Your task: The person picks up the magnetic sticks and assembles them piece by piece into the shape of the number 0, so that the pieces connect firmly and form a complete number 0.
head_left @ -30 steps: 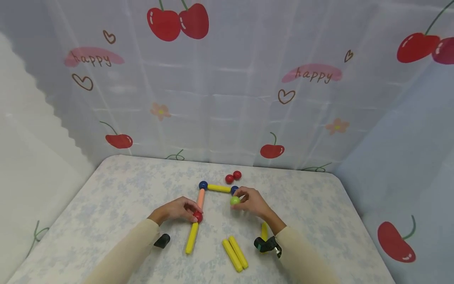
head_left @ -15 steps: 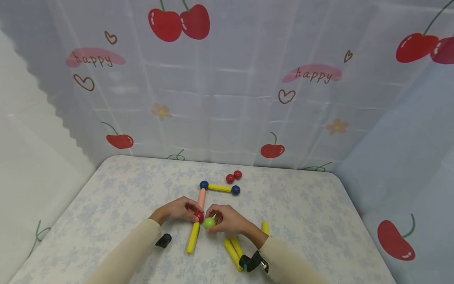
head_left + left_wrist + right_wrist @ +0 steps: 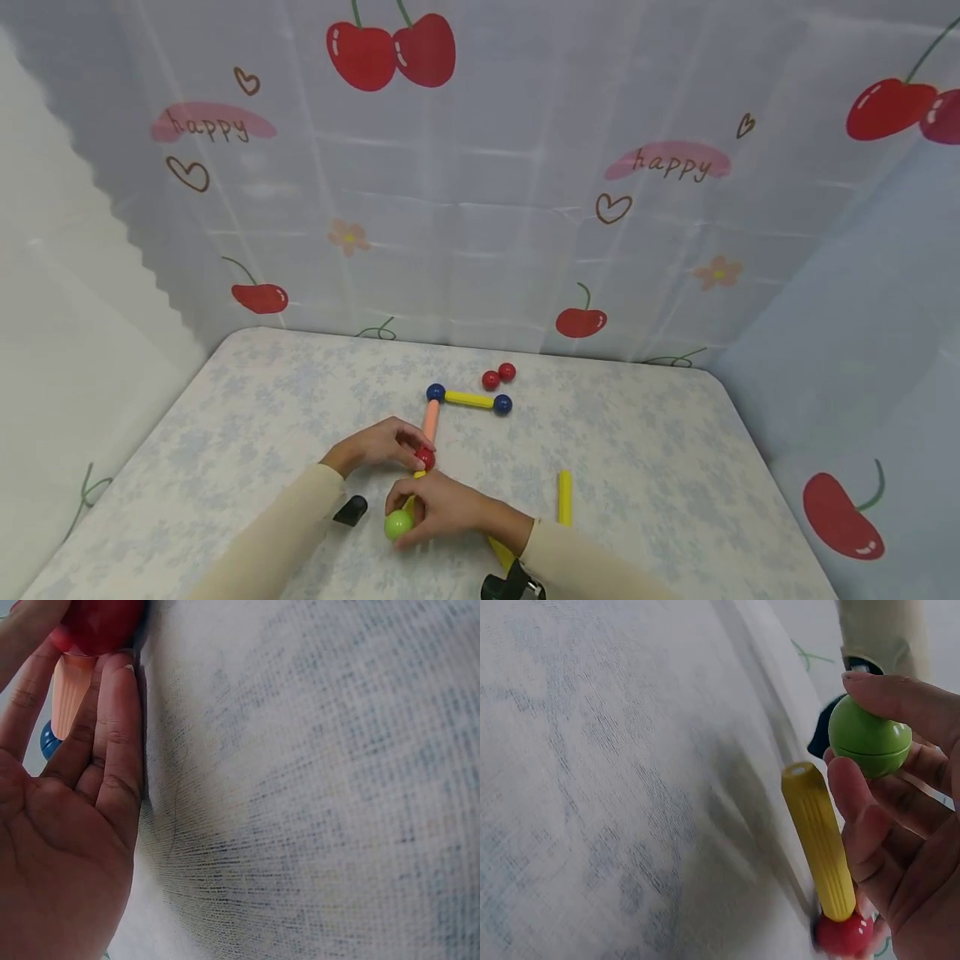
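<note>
My left hand (image 3: 381, 443) holds a red ball (image 3: 425, 458) between thumb and fingers at the table. A pink stick (image 3: 431, 422) runs from that ball to a blue ball (image 3: 436, 392), and a yellow stick (image 3: 469, 400) links this to a second blue ball (image 3: 502, 405). From the red ball's near side another yellow stick (image 3: 819, 840) extends, its free end bare in the right wrist view. My right hand (image 3: 448, 507) pinches a green ball (image 3: 398, 524) close to that free end, apart from it, and hides most of this stick in the head view.
Two loose red balls (image 3: 491, 381) lie touching behind the linked pieces. At the right lies a yellow stick (image 3: 565, 497), partly covered by the right sleeve (image 3: 585, 562). Under the right forearm, more yellow stick (image 3: 501, 550) shows. A cherry-print curtain (image 3: 495, 242) backs the table.
My right hand has carried the green ball from beside the right blue ball, leftward and nearer, to the yellow stick's free end. The left hand has stayed on the red ball.
</note>
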Tool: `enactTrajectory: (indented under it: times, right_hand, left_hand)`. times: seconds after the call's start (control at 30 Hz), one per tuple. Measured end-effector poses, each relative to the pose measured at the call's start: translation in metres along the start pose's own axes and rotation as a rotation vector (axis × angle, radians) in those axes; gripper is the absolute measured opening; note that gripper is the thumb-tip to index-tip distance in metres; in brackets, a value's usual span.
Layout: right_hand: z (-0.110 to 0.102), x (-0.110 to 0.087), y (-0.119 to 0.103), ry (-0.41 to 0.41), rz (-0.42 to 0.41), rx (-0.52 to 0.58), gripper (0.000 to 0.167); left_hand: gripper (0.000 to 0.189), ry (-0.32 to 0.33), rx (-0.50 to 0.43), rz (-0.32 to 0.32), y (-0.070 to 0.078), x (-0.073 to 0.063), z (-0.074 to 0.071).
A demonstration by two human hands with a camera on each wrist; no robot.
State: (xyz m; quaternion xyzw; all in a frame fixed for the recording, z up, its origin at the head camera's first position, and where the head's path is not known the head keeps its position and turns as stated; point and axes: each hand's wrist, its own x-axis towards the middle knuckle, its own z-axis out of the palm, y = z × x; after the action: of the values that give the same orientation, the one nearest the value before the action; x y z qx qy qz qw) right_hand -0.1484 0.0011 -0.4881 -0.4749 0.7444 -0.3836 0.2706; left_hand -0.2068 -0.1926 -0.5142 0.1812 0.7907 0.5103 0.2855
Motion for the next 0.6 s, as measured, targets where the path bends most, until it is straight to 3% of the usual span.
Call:
enactTrajectory:
  times: [0.33,0.6]
  right_hand:
    - [0.0102,0.0066,-0.0090,-0.124,-0.048,-0.256,0.027]
    - [0.0107,0.0061,-0.0095,-0.158,-0.017,-0.306,0.029]
  left_hand:
    - [0.024,0.000,0.007,-0.014,-0.0001,0.0013,0.0013]
    - [0.025,0.004,0.005,-0.023,0.0036,-0.0001,0.0012]
